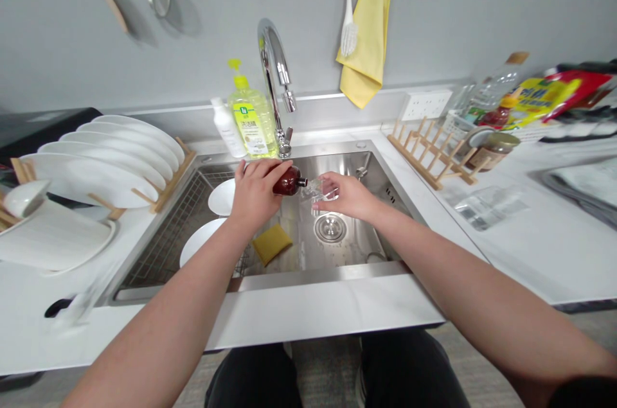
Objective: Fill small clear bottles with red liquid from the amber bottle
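My left hand (259,186) is wrapped round a dark reddish-brown bottle (288,182). The bottle lies tilted over the sink, its open black neck pointing right. Facing that neck, my right hand (349,195) grips a small clear glass (315,189), partly hidden by the fingers. Bottle mouth and glass are close together; I cannot tell if they touch. Both hands hover above the steel sink (308,268). Below them a yellow sponge (272,244) lies on the sink floor, left of the drain (330,227).
White bowls (222,199) sit on a wire rack at the sink's left. The faucet (274,54), a dish soap bottle (250,115) and a white bottle (226,128) stand behind. Plates (101,167) fill a left rack; a wooden rack (436,154) and jar (496,150) are right.
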